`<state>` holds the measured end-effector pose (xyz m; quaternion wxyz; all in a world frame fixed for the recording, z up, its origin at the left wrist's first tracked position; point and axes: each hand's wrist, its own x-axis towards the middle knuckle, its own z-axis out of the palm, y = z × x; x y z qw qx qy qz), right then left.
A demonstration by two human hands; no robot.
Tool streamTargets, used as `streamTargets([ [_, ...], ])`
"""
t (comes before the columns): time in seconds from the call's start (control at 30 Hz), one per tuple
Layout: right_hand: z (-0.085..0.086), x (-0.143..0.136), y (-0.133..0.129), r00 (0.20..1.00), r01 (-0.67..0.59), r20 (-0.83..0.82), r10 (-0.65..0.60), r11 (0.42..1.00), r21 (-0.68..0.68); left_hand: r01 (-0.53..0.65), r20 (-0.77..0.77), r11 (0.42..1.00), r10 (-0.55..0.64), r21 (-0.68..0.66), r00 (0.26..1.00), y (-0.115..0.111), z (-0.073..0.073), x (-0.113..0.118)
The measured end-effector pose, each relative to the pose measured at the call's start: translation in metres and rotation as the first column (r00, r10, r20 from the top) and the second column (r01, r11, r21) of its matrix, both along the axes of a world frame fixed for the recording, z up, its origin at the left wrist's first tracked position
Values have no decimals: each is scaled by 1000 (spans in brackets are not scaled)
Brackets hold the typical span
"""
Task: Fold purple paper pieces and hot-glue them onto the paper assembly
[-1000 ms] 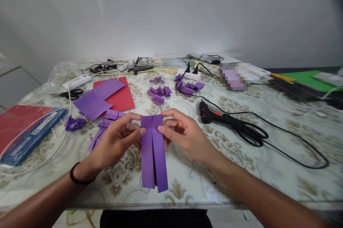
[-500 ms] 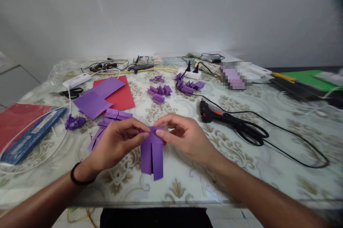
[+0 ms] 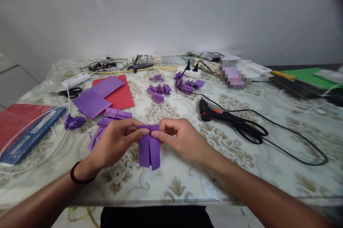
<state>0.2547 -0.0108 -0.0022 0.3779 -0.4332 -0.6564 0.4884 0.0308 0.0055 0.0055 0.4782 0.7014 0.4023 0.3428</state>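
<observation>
Between my two hands, over the front of the table, is a piece of purple paper (image 3: 149,149) with a slit running up from its lower edge. My left hand (image 3: 119,142) pinches its upper left part between thumb and fingers. At the upper right, my right hand (image 3: 179,137) pinches the same paper, its thumb close to the left thumb. Other slit purple paper pieces (image 3: 118,114) lie behind and partly under the left hand. Farther back sit several small folded purple pieces (image 3: 158,94), with another group (image 3: 189,86) to their right.
To the right lies a black glue gun (image 3: 207,110) with a coiled cable. Purple sheets (image 3: 92,101) overlap a red sheet (image 3: 125,94) on the left, near black scissors (image 3: 71,92) and crumpled purple paper (image 3: 73,122). A white power strip (image 3: 189,72) stands at the back.
The held paper has shifted slightly up and left, and its lower flaps look shorter and more even. My right fingers have curled in more; both hands keep their pinch.
</observation>
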Motion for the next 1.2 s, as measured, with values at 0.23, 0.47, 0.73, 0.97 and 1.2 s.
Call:
streamTargets([
  [0.23, 1, 0, -2, 996, -78, 40, 76, 995, 57, 54, -116, 992, -40, 118, 992, -2, 8, -3],
  [0.47, 3, 2, -1, 996, -83, 35, 79, 989, 119, 128, -4, 991, -128, -47, 992, -1, 4, 2],
  [0.73, -7, -3, 2, 989, -49, -143, 47, 999, -14, 51, 99, 996, -43, -80, 994, 1, -1, 1],
  [0.97, 1, 6, -1, 982, -121, -121, 142, 978, 170, -154, 220, 987, 158, -35, 963, 4, 4, 1],
  [1.2, -6, 5, 2, 965, -258, 40, 260, 904, 340, -136, 203, 988, 120, 66, 972, 8, 9, 2],
])
